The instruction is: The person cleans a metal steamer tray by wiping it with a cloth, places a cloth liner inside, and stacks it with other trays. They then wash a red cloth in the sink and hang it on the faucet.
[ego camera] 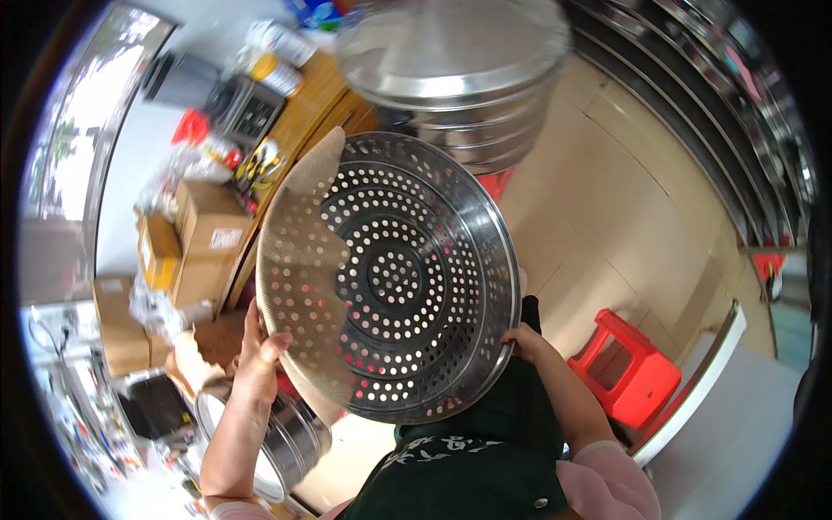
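A large round metal steamer tray (416,312) with rings of holes is held up in front of my dark green apron (468,474). A beige mesh steamer cloth (305,260) covers its left side and drapes over the rim, while the right part of the perforated bottom is bare. On the left, my left hand (263,351) grips the rim and the cloth, thumb on top. My right hand (528,341) holds the metal rim at the lower right; some of its fingers are hidden behind it.
A tall lidded metal steamer (481,123) stands ahead. Cardboard boxes (211,240) and a wooden cabinet (318,97) are at left. A red plastic stool (627,370) stands at right, dark shelving (689,117) at upper right. Another metal pot (292,435) lies at lower left.
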Demonstrator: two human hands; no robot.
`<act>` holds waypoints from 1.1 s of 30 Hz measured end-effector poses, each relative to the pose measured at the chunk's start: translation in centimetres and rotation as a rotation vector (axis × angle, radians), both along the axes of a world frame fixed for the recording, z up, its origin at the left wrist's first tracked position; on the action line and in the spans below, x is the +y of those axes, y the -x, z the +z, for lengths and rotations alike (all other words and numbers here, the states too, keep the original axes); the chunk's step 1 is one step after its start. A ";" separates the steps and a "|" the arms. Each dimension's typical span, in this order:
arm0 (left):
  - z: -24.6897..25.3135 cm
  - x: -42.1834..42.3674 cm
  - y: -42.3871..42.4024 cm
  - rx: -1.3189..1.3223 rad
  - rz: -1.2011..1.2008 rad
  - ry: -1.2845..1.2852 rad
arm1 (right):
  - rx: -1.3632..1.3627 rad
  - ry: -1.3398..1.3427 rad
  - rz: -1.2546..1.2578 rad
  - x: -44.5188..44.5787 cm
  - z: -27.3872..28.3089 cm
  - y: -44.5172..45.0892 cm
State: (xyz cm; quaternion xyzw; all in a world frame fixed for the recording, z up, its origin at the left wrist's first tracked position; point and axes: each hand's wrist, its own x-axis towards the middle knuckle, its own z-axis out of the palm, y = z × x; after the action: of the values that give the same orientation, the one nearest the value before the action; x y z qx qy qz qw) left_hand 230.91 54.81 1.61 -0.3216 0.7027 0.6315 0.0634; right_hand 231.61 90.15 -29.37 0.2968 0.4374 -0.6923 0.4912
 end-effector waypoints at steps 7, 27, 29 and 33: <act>-0.4 11.6 4.2 -0.053 -0.286 -0.013 | -0.048 0.015 -0.326 8.9 -2.5 -7.1; -8.7 41.0 16.2 -0.269 -0.641 0.688 | 1.083 -0.608 0.013 12.9 13.8 0.9; -9.4 41.0 16.1 -0.204 -0.676 0.620 | 1.052 -0.593 -0.039 14.2 13.5 1.0; -13.9 37.2 16.5 0.066 -0.665 0.329 | 1.105 -0.408 -0.184 16.0 12.6 1.1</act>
State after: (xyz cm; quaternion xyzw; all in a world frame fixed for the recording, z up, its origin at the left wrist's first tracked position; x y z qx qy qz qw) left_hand 214.37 91.99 -12.27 -0.0610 0.8624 0.4651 0.1901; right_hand 230.50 106.13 -16.74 0.0178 0.7247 -0.6860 0.0620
